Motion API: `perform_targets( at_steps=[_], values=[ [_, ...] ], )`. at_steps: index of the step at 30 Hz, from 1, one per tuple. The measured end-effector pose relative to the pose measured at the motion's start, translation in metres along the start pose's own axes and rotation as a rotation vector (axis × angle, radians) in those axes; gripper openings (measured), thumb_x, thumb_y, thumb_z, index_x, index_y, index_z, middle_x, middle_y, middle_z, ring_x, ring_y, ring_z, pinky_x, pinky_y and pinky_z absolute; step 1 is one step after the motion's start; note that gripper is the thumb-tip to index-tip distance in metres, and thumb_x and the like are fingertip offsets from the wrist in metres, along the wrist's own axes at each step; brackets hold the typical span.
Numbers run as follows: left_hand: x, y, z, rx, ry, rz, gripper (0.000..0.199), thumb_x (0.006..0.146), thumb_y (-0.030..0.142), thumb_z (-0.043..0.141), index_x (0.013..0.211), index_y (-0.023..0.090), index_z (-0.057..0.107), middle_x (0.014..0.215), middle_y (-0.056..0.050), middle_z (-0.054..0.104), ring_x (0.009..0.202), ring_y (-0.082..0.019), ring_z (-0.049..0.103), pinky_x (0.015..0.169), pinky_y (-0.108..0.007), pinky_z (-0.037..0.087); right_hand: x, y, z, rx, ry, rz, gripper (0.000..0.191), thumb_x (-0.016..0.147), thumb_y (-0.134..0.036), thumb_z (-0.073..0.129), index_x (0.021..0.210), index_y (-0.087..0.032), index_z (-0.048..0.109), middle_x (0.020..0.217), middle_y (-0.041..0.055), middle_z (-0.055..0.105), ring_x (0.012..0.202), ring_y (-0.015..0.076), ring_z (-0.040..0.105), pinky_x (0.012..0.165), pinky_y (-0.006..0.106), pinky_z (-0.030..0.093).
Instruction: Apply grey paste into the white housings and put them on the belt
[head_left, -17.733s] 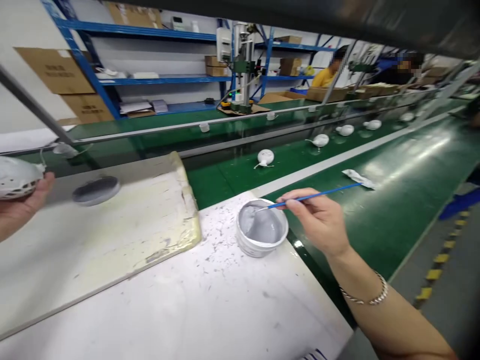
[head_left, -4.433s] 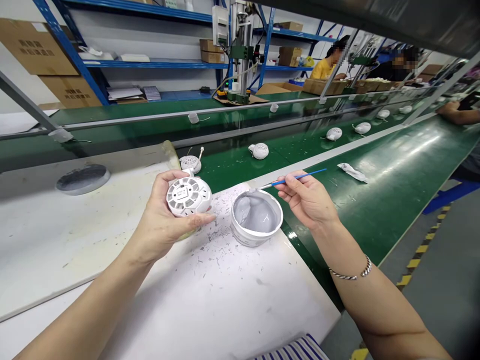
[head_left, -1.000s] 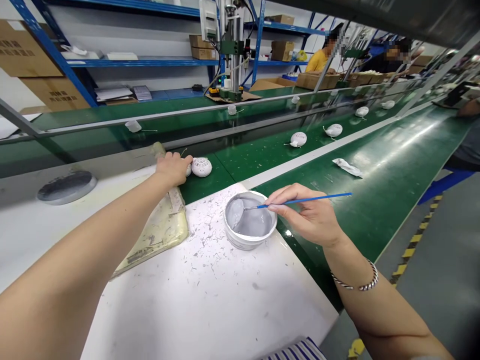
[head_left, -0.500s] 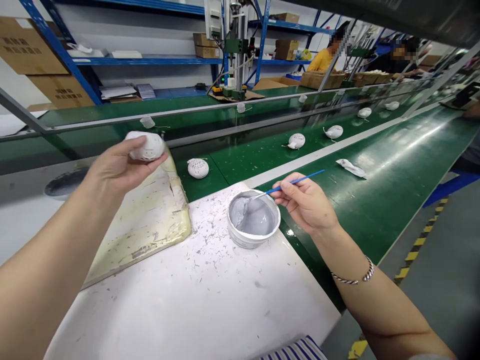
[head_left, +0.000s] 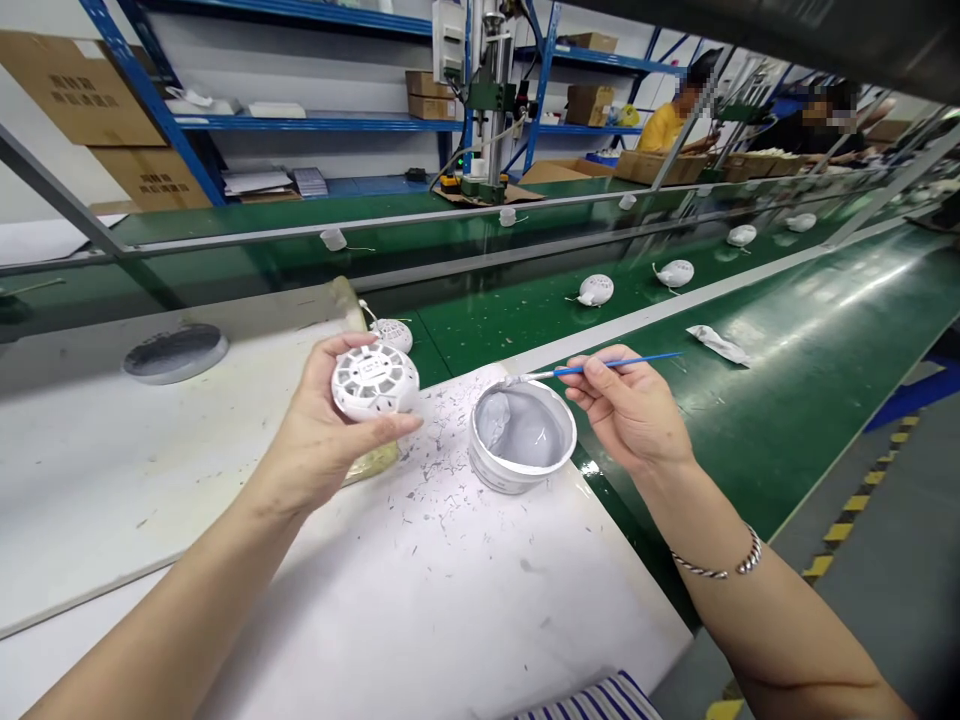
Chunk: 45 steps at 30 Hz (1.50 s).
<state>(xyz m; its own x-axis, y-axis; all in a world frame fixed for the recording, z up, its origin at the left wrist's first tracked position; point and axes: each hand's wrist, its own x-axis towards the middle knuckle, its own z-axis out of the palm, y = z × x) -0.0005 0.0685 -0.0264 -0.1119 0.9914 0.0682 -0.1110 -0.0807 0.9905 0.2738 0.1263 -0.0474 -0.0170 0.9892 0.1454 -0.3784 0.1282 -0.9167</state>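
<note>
My left hand (head_left: 330, 430) grips a white rounded plastic housing (head_left: 375, 381) with slotted openings, its patterned face turned toward me. A cord shows near its top. My right hand (head_left: 628, 408) pinches a thin blue paintbrush (head_left: 615, 365), holding it nearly level. The brush's tip is over the rim of a white tub (head_left: 517, 480), which contains grey paste (head_left: 534, 428). Just behind the held housing, partly hidden by it, lies another white housing (head_left: 396, 335) on the green surface.
Several similar housings, such as this one (head_left: 595, 290), lie along the green conveyor (head_left: 495, 320). A grey-smeared round lid (head_left: 176, 353) rests on the pale board (head_left: 82, 460) at left. A crumpled white packet (head_left: 718, 346) lies at right. Co-workers sit farther back.
My left hand has brought the housing right and nearer, turning its slotted face toward me. The brush tip has lifted from the paste to the tub's far rim.
</note>
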Motion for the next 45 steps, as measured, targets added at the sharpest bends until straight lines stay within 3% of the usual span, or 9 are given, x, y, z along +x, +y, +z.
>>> perform_targets(
  at_steps=[3, 8, 13, 18, 23, 31, 41, 45],
  values=[
    [-0.011, 0.002, 0.007, -0.04, -0.103, -0.127, 0.071, 0.059, 0.016, 0.088, 0.116, 0.034, 0.049, 0.092, 0.001, 0.064, 0.078, -0.016, 0.064, 0.07, -0.027, 0.057, 0.001, 0.002, -0.002, -0.031, -0.015, -0.075, 0.025, 0.07, -0.032, 0.085, 0.074, -0.021, 0.062, 0.077, -0.0045, 0.075, 0.068, 0.0089, 0.073, 0.06, 0.015, 0.06],
    [-0.016, 0.009, 0.01, -0.222, -0.186, -0.298, 0.051, 0.072, 0.026, 0.077, 0.119, 0.034, 0.058, 0.113, -0.002, 0.063, 0.089, -0.018, 0.063, 0.076, -0.031, 0.057, 0.001, 0.003, -0.004, -0.044, -0.022, -0.085, 0.024, 0.072, -0.032, 0.084, 0.075, -0.021, 0.062, 0.078, -0.0043, 0.075, 0.07, 0.0091, 0.074, 0.061, 0.015, 0.06],
    [-0.018, 0.004, 0.009, -0.135, -0.281, -0.26, 0.032, 0.076, 0.026, 0.076, 0.106, 0.031, 0.065, 0.11, 0.0, 0.063, 0.083, -0.012, 0.059, 0.068, -0.019, 0.05, -0.001, -0.001, 0.001, 0.028, -0.001, -0.016, 0.027, 0.068, -0.034, 0.086, 0.073, -0.022, 0.063, 0.076, -0.005, 0.074, 0.068, 0.0086, 0.073, 0.06, 0.014, 0.059],
    [-0.022, -0.003, 0.011, 0.062, -0.312, -0.203, 0.028, 0.087, 0.042, 0.066, 0.113, 0.033, 0.061, 0.099, 0.001, 0.062, 0.08, -0.011, 0.056, 0.069, -0.019, 0.046, -0.001, -0.009, 0.011, 0.006, -0.028, 0.001, 0.032, 0.067, -0.04, 0.086, 0.072, -0.022, 0.06, 0.075, -0.006, 0.073, 0.068, 0.0093, 0.073, 0.061, 0.017, 0.059],
    [-0.027, -0.004, 0.019, -0.095, -0.235, -0.309, 0.033, 0.089, 0.055, 0.057, 0.103, 0.027, 0.066, 0.085, -0.001, 0.059, 0.068, -0.01, 0.049, 0.057, -0.018, 0.04, -0.008, -0.022, 0.033, 0.018, -0.136, -0.039, 0.03, 0.07, -0.04, 0.084, 0.073, -0.023, 0.06, 0.078, -0.0069, 0.073, 0.068, 0.0096, 0.073, 0.061, 0.018, 0.06],
    [-0.03, 0.002, 0.024, -0.253, -0.207, -0.382, 0.032, 0.087, 0.05, 0.062, 0.104, 0.024, 0.068, 0.096, -0.002, 0.06, 0.082, -0.012, 0.053, 0.068, -0.018, 0.047, -0.034, -0.018, 0.057, -0.011, -0.275, -0.159, 0.014, 0.078, -0.025, 0.08, 0.076, -0.021, 0.066, 0.077, -0.0029, 0.075, 0.066, 0.0113, 0.073, 0.064, 0.022, 0.063],
    [-0.032, 0.006, 0.023, -0.231, -0.297, -0.37, 0.035, 0.079, 0.024, 0.076, 0.11, 0.028, 0.061, 0.092, 0.002, 0.065, 0.076, -0.008, 0.059, 0.067, -0.016, 0.047, -0.041, -0.018, 0.055, -0.137, -0.28, -0.294, 0.012, 0.077, -0.012, 0.077, 0.075, -0.021, 0.068, 0.076, -0.0006, 0.074, 0.071, 0.0148, 0.074, 0.066, 0.026, 0.065],
    [-0.029, 0.003, 0.019, -0.239, -0.262, -0.337, 0.035, 0.076, 0.016, 0.075, 0.106, 0.027, 0.06, 0.097, 0.001, 0.065, 0.074, -0.008, 0.059, 0.065, -0.016, 0.047, -0.039, -0.022, 0.046, -0.156, -0.251, -0.345, 0.011, 0.08, -0.015, 0.076, 0.078, -0.022, 0.068, 0.079, -0.001, 0.075, 0.072, 0.0146, 0.074, 0.069, 0.027, 0.065]
  ],
)
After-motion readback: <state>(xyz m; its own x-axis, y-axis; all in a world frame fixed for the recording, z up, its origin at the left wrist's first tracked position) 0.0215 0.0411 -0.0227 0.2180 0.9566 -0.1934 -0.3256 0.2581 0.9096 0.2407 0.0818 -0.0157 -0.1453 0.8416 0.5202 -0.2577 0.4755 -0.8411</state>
